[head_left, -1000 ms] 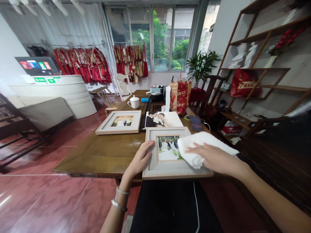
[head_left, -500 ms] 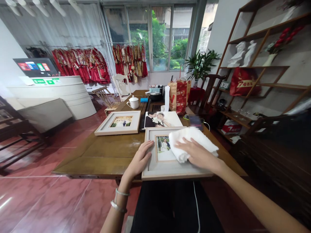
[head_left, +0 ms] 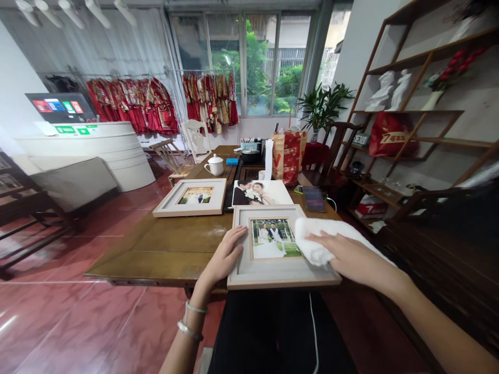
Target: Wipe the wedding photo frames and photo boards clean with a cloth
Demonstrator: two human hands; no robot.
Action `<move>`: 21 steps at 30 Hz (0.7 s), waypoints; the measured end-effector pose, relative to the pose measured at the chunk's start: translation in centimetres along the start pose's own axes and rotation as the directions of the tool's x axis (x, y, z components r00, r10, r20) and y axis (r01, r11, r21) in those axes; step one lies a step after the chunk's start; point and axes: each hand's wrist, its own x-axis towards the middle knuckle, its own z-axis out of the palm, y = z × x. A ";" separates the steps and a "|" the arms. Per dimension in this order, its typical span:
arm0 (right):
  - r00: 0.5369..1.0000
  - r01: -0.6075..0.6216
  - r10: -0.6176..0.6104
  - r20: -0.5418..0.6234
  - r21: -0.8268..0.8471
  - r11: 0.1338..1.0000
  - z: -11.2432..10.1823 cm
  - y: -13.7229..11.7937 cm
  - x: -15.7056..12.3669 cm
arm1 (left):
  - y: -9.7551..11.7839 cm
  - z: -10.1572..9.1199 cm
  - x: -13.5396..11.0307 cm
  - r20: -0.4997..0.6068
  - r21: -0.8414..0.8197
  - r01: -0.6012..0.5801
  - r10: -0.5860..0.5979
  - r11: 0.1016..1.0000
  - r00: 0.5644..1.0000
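Left hand (head_left: 225, 257), thumb and fingers apart, is steadying a wooden photo frame (head_left: 273, 271) at the tabletop's (head_left: 156, 252) six o'clock; right hand (head_left: 349, 254) (grip unclear) is pressing a white towel (head_left: 317, 226) at the frame's three, wiping apparently unfinished.

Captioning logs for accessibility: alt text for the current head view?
A person's right hand lies on a white cloth over the right side of a rectangular pale wooden picture frame showing a couple's colour photo; the left hand rests on the frame's left edge. Beyond it, on a brown wooden table, lie another rectangular pale wooden frame and an unframed couple print.
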 end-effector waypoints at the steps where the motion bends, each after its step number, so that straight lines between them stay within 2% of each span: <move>1: 0.999 0.004 -0.004 -0.033 0.005 1.000 0.1 0.2 1.6 | 0.0 0.0 0.0 -0.002 -0.004 -0.004 0.004 1.000 1.000; 3: 0.995 0.055 -0.052 -0.086 0.031 0.998 0.3 0.4 4.8 | 0.0 0.0 0.0 -0.006 -0.015 -0.005 0.005 1.000 1.000; 6: 0.976 0.197 -0.188 -0.110 0.083 0.977 0.9 -0.3 8.8 | -0.1 0.0 0.0 -0.009 -0.031 -0.007 0.006 0.999 1.000; 11: 0.914 0.399 -0.387 -0.119 0.109 0.910 1.9 -4.7 12.1 | 0.0 0.0 0.0 -0.012 -0.034 0.009 -0.009 0.999 1.000; 15: 0.885 0.463 -0.450 -0.124 0.118 0.878 2.5 -7.0 11.7 | 0.3 -0.1 0.0 -0.007 -0.024 0.039 -0.039 0.999 0.999; 18: 0.879 0.478 -0.473 -0.068 0.149 0.866 2.6 -6.4 9.7 | 0.3 -0.1 0.0 0.001 -0.019 0.045 -0.045 0.999 0.999; 21: 0.867 0.489 -0.498 0.001 0.195 0.851 2.3 -5.6 6.5 | 0.1 0.0 -0.1 -0.004 -0.021 0.030 -0.030 0.999 1.000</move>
